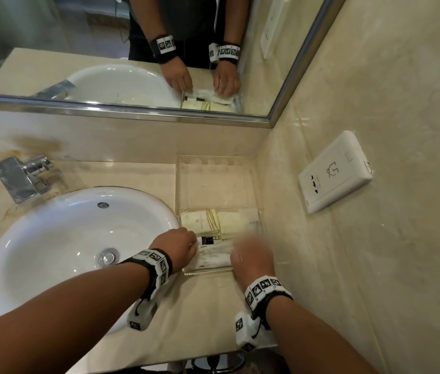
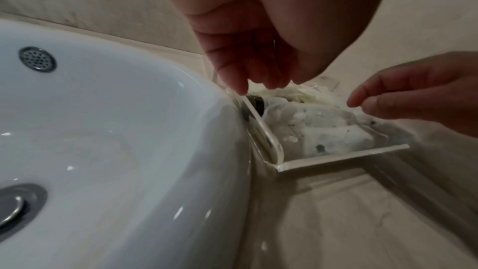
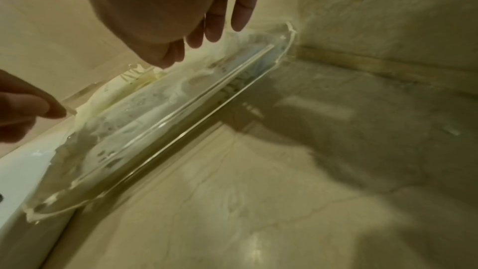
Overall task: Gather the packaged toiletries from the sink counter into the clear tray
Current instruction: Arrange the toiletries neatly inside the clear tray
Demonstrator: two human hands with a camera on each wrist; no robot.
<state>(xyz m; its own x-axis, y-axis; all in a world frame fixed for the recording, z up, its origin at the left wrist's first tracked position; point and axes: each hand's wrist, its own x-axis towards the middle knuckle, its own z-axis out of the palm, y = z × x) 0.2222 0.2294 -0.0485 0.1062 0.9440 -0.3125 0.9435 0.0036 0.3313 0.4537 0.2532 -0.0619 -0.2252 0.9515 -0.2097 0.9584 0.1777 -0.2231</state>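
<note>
From the head view, both hands hovered over the clear tray (image 1: 217, 184) beside the sink (image 1: 51, 238), packets (image 1: 213, 222) inside. At the left wrist, the left hand (image 2: 248, 44) had loose fingers touching the tray rim. At the right wrist, the right hand (image 3: 165, 11) hung released.

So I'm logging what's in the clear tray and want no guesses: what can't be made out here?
- Head view: the right hand is motion-blurred and covers the clear tray's near right corner.
- Head view: print on the cream packets is too small to read.
- Left wrist view: the left hand hides most of the dark-capped bottle.
- Right wrist view: the white sachets are blurred; no count possible.
</note>
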